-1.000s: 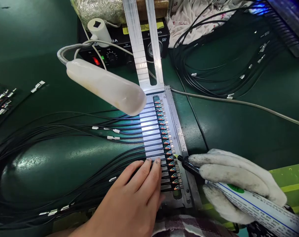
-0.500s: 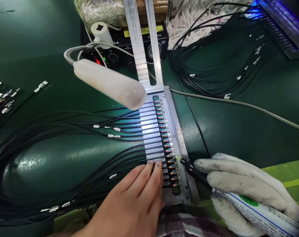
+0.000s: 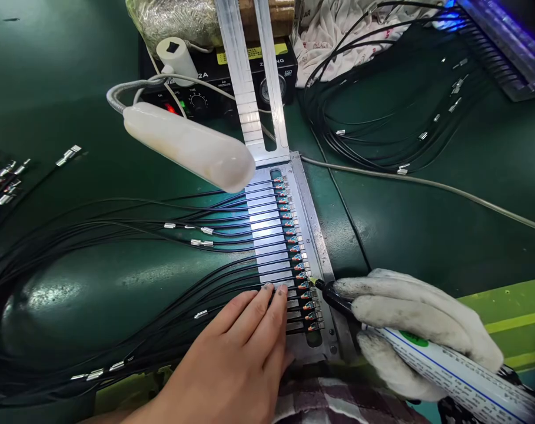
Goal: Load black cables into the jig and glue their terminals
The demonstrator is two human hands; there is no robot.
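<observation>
My left hand [image 3: 245, 341], bare, lies flat with outstretched fingers across several black cables near the lower part of a metal fixture [image 3: 267, 235]. The cables run side by side in the fixture, ending in a row of small connectors [image 3: 297, 258] with coloured wires. My right hand [image 3: 417, 318], in a white smudged glove, is wrapped round a white printed glue tube [image 3: 459, 374] with a black nozzle. Its yellowish tip [image 3: 312, 282] is at the connectors in the lower half of the row, just right of my left fingertips. Whether the tip touches one, I cannot tell.
A white gooseneck lamp [image 3: 188, 147] hangs over the fixture's upper end. Behind stand a black dispenser box [image 3: 214, 109] and crumpled cloth [image 3: 338, 41]. Coiled black cables [image 3: 329, 135] lie at the upper right, and more cable ends [image 3: 2, 176] lie at the left.
My right hand and the glue tube have shifted left, bringing the tip closer to the connectors. My left hand stays on the cables; the whole view has shifted slightly.
</observation>
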